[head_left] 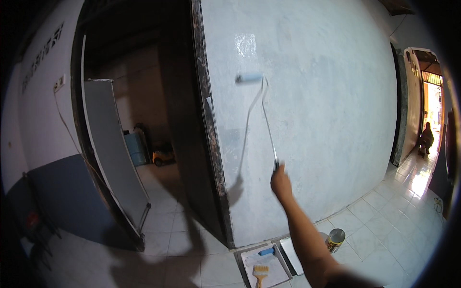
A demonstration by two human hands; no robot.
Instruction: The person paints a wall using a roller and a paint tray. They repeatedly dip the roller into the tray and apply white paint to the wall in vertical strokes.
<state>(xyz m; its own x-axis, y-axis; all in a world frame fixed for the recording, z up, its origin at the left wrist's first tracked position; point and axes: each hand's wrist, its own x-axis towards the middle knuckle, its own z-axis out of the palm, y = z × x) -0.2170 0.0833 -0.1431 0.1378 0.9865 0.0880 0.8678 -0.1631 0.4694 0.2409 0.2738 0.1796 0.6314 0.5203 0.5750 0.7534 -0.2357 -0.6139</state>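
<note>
One right hand (282, 182) grips paint roller (250, 78) | seemingly touching pale wall (331, 110) | left hand unseen, can't tell

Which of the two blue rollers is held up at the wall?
The blue roller on the long metal frame in the right hand; the other roller lies in the tray by the brush.

Paint roller (250, 78) above the right hand (280, 181), before the wall (331, 120); door frame (216, 153) left; below, a paint tray (279, 270) holding a paintbrush (260, 271); lower right, a tin (335, 240).
</note>
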